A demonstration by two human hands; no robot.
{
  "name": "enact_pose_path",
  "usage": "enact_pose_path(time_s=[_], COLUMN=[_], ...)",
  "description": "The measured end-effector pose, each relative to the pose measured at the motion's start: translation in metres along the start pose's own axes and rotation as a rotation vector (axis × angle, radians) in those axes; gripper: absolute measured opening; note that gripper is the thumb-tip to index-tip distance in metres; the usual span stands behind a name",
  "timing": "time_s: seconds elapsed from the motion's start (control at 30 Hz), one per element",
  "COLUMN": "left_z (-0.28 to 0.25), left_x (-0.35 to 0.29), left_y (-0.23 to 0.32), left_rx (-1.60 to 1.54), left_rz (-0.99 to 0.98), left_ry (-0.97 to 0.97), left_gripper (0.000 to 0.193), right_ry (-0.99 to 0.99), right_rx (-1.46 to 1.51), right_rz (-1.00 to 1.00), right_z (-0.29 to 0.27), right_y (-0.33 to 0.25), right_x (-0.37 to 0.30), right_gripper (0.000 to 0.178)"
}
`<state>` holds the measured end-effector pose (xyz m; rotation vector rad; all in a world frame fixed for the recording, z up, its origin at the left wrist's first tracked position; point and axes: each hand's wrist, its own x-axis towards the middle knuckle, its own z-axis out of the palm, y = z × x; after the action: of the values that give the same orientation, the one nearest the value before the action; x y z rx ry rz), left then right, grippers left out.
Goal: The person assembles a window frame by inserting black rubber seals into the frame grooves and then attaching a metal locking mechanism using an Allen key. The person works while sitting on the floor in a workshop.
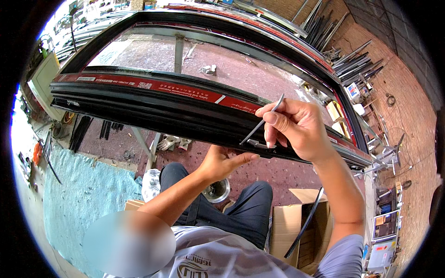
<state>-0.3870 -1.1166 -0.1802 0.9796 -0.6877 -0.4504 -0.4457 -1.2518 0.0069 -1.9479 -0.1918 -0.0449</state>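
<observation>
A large black window frame [153, 98] with red protective film lies across in front of me. My right hand [296, 125] is above its near side, pinching a thin grey metal rod [265, 121] between thumb and fingers. The rod slants down to the left, its lower end at the frame's near edge beside a small silver metal fitting [257, 144]. Below that edge is my left hand [219, 164], thumb stretched to the right along the underside. Its other fingers reach up behind the frame and are mostly hidden, seemingly gripping it.
A metal leg [151, 149] stands beneath the frame. An opened cardboard box [287, 227] with a black strip [303, 224] is at my lower right. Near my knees sits a metal bowl [217, 191]. Blue sheeting [88, 190] covers floor at left; dark profiles [357, 67] lean by the brick wall.
</observation>
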Motion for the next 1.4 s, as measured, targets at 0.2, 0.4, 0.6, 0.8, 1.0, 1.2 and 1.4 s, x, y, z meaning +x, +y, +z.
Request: enact_pose_path(time_s=[0.2, 0.4, 0.6, 0.8, 1.0, 1.2, 1.4], left_z=[0.000, 0.000, 0.000, 0.010, 0.019, 0.024, 0.017], left_x=[0.000, -0.001, -0.003, -0.003, 0.006, 0.005, 0.013], left_y=[-0.002, -0.001, -0.005, -0.007, -0.021, -0.006, -0.030], left_rx=[-0.033, -0.029, 0.036, 0.080, 0.082, 0.033, 0.008], left_rz=[-0.010, 0.020, 0.045, 0.095, 0.017, 0.072, 0.067], left_ry=[-0.010, 0.023, 0.066, 0.180, 0.134, 0.123, 0.028], left_gripper=[0.053, 0.049, 0.045, 0.054, 0.048, 0.040, 0.038], right_ry=[0.153, 0.208, 0.184, 0.182, 0.295, 0.060, 0.159], right_rx=[-0.044, -0.127, -0.197, -0.176, -0.194, -0.279, -0.599], right_rz=[-0.131, -0.190, -0.230, -0.233, -0.302, -0.125, -0.061], right_z=[0.017, 0.021, 0.020, 0.016, 0.009, -0.004, -0.021], right_y=[0.016, 0.022, 0.024, 0.017, -0.013, -0.008, 0.027], right_x=[-0.001, 0.001, -0.013, -0.017, -0.012, -0.055, -0.082], right_gripper=[0.018, 0.014, 0.015, 0.025, 0.031, 0.034, 0.023])
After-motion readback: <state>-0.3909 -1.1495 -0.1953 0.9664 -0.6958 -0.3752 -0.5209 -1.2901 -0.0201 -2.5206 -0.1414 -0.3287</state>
